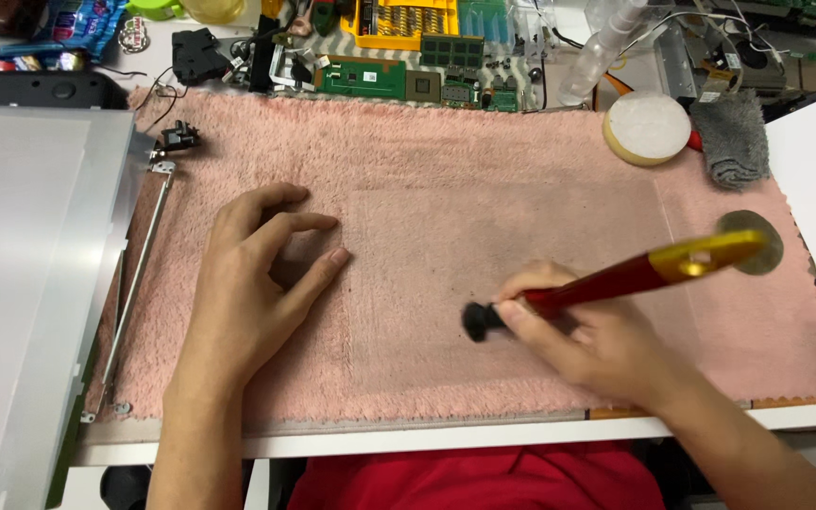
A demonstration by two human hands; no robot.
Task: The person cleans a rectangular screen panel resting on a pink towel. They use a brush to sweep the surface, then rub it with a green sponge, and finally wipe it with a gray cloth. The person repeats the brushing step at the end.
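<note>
Right hand [597, 345] nearest, fingers curled tight round red pen-shaped tool [616, 280], black tip [480, 321] touching pink fleece mat [484, 179]. Left hand [255, 283] flat on mat, fingers loosely spread, gripping nothing. Beyond: silver panel [30, 283] left, white round pad [647, 127], green circuit boards [370, 77] at far edge.

The person's two forearms are bare right down to the wrists, with no sleeves, watch, rings or gloves on either one. The left hand [252, 283] and the right hand [592, 345] are both uncovered, their fingers [318, 224] with short, plain nails. Behind the wrists, a red cloth garment [474, 477] covers the body.
</note>
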